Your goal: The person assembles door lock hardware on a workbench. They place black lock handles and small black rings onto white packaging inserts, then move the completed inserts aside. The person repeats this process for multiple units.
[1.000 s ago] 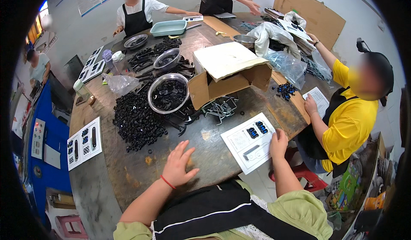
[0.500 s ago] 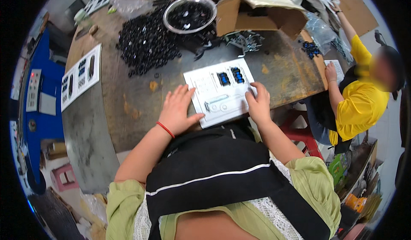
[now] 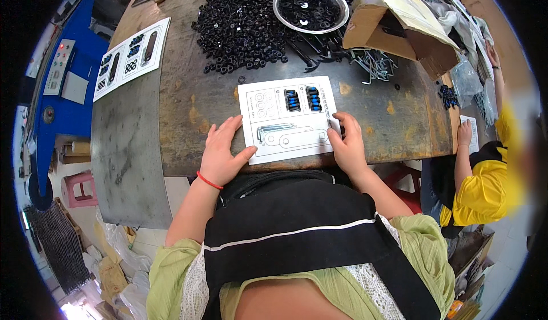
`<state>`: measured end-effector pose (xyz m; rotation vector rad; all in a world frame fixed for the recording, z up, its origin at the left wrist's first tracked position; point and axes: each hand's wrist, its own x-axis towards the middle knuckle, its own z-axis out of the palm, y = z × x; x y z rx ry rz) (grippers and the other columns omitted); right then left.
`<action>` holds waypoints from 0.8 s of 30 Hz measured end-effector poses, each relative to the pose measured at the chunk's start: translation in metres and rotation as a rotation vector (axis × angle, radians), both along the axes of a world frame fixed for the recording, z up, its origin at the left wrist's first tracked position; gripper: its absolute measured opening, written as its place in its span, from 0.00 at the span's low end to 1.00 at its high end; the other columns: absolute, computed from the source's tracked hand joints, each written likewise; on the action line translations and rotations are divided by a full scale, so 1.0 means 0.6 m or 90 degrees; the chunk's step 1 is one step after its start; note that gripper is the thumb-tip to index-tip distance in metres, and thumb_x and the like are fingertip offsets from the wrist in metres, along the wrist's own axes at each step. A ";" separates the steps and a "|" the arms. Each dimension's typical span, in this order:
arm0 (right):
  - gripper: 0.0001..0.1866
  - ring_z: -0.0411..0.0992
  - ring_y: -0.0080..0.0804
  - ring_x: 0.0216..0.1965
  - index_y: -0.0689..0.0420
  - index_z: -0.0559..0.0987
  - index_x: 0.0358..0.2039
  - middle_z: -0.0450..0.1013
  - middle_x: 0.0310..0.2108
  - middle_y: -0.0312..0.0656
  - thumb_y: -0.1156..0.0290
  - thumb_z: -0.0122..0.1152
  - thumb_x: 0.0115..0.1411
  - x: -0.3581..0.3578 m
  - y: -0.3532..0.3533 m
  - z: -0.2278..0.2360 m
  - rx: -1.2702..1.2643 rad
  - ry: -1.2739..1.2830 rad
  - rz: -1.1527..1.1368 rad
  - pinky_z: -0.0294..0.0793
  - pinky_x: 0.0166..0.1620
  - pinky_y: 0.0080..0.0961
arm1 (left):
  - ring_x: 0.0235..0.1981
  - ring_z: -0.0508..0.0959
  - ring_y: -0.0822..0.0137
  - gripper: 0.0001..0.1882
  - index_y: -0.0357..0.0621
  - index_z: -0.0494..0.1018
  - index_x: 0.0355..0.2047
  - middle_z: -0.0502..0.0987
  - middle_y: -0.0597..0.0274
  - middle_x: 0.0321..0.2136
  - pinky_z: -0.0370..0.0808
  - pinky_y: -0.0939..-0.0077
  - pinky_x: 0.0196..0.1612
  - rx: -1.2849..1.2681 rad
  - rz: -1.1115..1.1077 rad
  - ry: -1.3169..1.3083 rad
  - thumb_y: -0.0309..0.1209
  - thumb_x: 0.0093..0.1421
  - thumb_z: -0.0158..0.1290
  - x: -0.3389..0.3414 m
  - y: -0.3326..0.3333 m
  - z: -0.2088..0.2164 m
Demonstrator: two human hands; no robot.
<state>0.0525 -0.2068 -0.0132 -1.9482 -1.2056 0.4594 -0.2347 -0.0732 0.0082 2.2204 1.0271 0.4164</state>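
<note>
While a co-worker in yellow (image 3: 485, 189) is sitting at right of frame, a person is pressing both open palms on a white card (image 3: 288, 117) at centre, near the table (image 3: 188, 103) edge: left hand (image 3: 221, 154) flat on its lower-left corner, right hand (image 3: 348, 143) on its right edge. Black nuts (image 3: 240, 29), steel bowl (image 3: 311, 7) & box (image 3: 394, 17) are sitting at top.

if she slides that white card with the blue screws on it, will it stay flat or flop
The white card lies flat under the left hand and right hand, so it probably slides easily on the worn table. It looks thin, so it would likely bend if lifted by one edge. The blue screws may shift.
</note>
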 end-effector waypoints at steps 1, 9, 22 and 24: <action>0.21 0.66 0.50 0.54 0.61 0.72 0.50 0.68 0.52 0.53 0.68 0.60 0.57 -0.001 0.002 0.001 -0.007 0.022 0.003 0.65 0.57 0.40 | 0.63 0.67 0.50 0.36 0.42 0.66 0.60 0.72 0.48 0.56 0.52 0.46 0.68 -0.007 0.025 -0.025 0.45 0.55 0.60 -0.005 -0.001 -0.003; 0.14 0.71 0.43 0.40 0.61 0.77 0.40 0.73 0.38 0.46 0.74 0.64 0.52 0.001 0.033 0.017 0.048 -0.090 0.061 0.72 0.45 0.35 | 0.40 0.78 0.55 0.14 0.42 0.78 0.39 0.79 0.56 0.37 0.74 0.65 0.45 0.128 0.142 -0.092 0.32 0.52 0.62 0.002 -0.005 -0.021; 0.13 0.72 0.48 0.34 0.61 0.77 0.20 0.73 0.27 0.46 0.66 0.68 0.52 0.193 0.129 0.041 0.073 -0.214 0.013 0.72 0.39 0.39 | 0.23 0.68 0.74 0.08 0.39 0.77 0.37 0.69 0.64 0.26 0.67 0.81 0.28 0.054 0.282 -0.212 0.24 0.55 0.57 0.060 0.063 -0.067; 0.12 0.73 0.51 0.35 0.61 0.80 0.22 0.75 0.28 0.50 0.65 0.66 0.53 0.276 0.161 0.059 0.076 -0.338 -0.044 0.72 0.39 0.43 | 0.22 0.67 0.75 0.08 0.41 0.78 0.37 0.69 0.66 0.25 0.67 0.81 0.28 0.039 0.291 -0.182 0.24 0.55 0.57 0.078 0.059 -0.058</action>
